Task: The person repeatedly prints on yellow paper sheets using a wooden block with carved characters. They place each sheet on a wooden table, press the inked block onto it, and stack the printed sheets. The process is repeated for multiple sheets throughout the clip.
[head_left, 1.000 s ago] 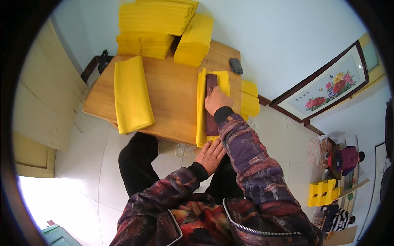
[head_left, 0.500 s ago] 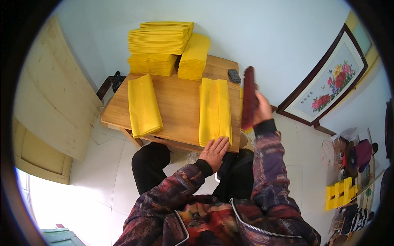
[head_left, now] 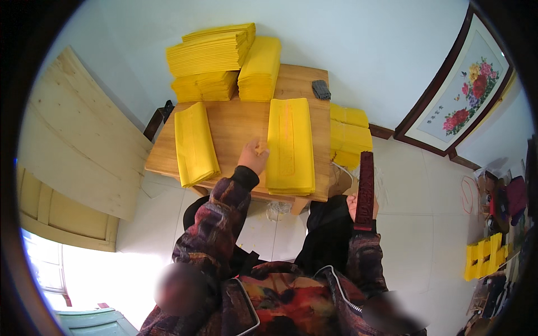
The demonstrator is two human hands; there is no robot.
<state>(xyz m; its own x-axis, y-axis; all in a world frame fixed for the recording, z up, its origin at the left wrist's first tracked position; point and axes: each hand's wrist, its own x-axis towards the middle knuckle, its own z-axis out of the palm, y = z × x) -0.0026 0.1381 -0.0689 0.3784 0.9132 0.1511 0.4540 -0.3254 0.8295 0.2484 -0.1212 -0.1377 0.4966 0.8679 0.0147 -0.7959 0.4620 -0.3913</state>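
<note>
My right hand (head_left: 353, 206) grips a long dark red block (head_left: 365, 187) whose face carries raised carving, like a stamp. It is upright, off the table's right front corner, over my leg. My left hand (head_left: 255, 157) is over the tabletop, its fingers curled in beside the left edge of the right-hand yellow paper stack (head_left: 290, 148). What those fingers hold, if anything, is too small to make out. Faint reddish marks run down the stack's top sheet. Farther left lies another folded yellow paper stack (head_left: 195, 147), slightly askew.
Tall yellow paper piles (head_left: 207, 56) stand at the back of the wooden table (head_left: 238, 120). A dark grey block (head_left: 321, 89) lies at its back right corner. More yellow bundles (head_left: 350, 137) sit beyond its right edge. A framed flower picture (head_left: 465, 92) leans at the right wall.
My left hand has left the right stack's front edge and moved up and left to its left side. My right hand has brought the red block down toward me, its carved face now showing.
</note>
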